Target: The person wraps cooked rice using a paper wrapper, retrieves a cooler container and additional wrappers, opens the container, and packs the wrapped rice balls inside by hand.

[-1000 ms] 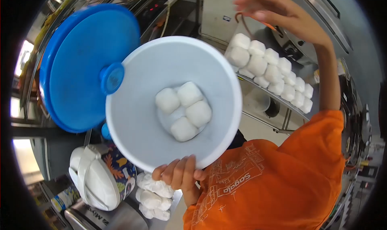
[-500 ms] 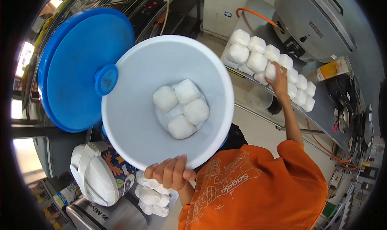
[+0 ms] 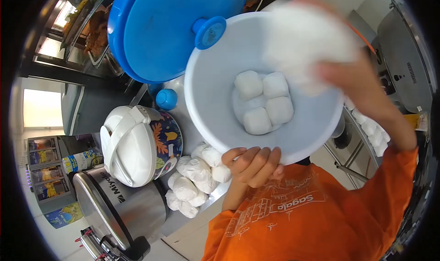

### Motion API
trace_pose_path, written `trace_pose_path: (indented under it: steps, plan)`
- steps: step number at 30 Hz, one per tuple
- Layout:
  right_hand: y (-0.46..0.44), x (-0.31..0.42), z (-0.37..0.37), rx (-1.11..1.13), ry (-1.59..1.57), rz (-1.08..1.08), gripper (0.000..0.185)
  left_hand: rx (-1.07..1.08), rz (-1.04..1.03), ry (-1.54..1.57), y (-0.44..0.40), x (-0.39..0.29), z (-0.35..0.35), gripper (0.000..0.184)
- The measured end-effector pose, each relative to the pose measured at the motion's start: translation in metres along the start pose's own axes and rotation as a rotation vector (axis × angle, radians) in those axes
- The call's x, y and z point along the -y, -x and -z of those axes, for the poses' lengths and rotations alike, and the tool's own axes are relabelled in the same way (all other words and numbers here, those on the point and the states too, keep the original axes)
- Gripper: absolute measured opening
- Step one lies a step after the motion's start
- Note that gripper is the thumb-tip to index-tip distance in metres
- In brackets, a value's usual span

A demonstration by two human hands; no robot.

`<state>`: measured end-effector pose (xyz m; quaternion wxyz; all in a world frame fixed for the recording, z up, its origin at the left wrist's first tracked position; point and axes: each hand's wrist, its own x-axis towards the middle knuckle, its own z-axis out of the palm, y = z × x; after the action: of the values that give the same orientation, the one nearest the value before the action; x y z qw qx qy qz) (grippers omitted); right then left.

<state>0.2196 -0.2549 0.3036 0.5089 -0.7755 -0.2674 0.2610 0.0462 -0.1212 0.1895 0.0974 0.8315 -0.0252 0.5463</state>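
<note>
White tub (image 3: 211, 91), gripped at its 6 o'clock rim by the curled fingers of a person's left hand (image 3: 252, 165), holds four white packs (image 3: 279, 110) on its floor. Toward 1 o'clock, the right hand (image 3: 352, 80) clasps a motion-blurred white bundle (image 3: 309, 39), fingers wide around it, over the mouth. A hurried swing could clip the rim and spill the bundle; a knock could tilt the one-handed tub against the blue lid (image 3: 160, 32) at 10 o'clock.
</note>
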Motion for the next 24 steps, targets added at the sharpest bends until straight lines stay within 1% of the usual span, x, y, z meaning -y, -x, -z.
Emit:
trace_pose_path:
  steps: [1,2,3,5,7,9,10,12,13,15,18,19,22,24]
  plan:
    - [-0.019,0.024,-0.039,0.186,-0.18,-0.024,0.053,0.037,0.01,-0.013,-0.001,-0.002,0.003,0.03]
    - [-0.034,0.024,-0.063,0.319,-0.18,0.034,0.056,0.071,0.02,-0.028,-0.001,-0.003,0.005,0.034]
    - [-0.046,0.007,-0.083,0.361,-0.023,-0.01,0.057,0.082,0.031,-0.023,-0.002,-0.003,0.006,0.033]
    - [-0.064,-0.036,-0.12,0.388,0.186,-0.036,0.06,0.088,0.032,-0.015,-0.001,-0.004,0.007,0.031]
    - [-0.071,-0.063,-0.148,0.375,0.309,-0.046,0.065,0.098,0.03,-0.002,-0.003,-0.003,0.007,0.029]
    - [-0.075,-0.083,-0.171,0.375,0.45,-0.107,0.07,0.059,-0.016,0.015,-0.003,0.002,0.006,0.027]
    - [-0.076,-0.094,-0.18,0.392,0.548,-0.08,0.073,0.04,-0.036,0.026,-0.002,0.004,0.005,0.026]
    - [-0.076,-0.107,-0.187,0.44,0.756,-0.033,0.079,0.049,-0.025,0.025,-0.002,0.003,0.005,0.024]
    - [-0.077,-0.115,-0.186,0.45,0.836,0.031,0.079,0.043,-0.024,0.025,-0.002,0.003,0.004,0.023]
    - [-0.078,-0.097,-0.178,0.464,0.98,0.157,0.08,0.045,-0.022,0.02,-0.001,0.004,0.004,0.022]
    - [-0.1,-0.076,-0.165,0.782,1.319,0.341,0.08,0.061,-0.023,0.021,-0.002,0.002,0.004,0.021]
    - [-0.104,-0.08,-0.166,0.756,1.3,0.443,0.08,0.072,-0.025,0.022,-0.002,0.003,0.005,0.021]
    - [-0.119,-0.086,-0.185,0.904,1.439,0.398,0.076,0.097,-0.026,0.028,-0.002,0.004,0.008,0.021]
    - [-0.121,-0.088,-0.183,0.86,1.347,0.398,0.074,0.1,-0.014,0.021,-0.003,0.003,0.007,0.022]
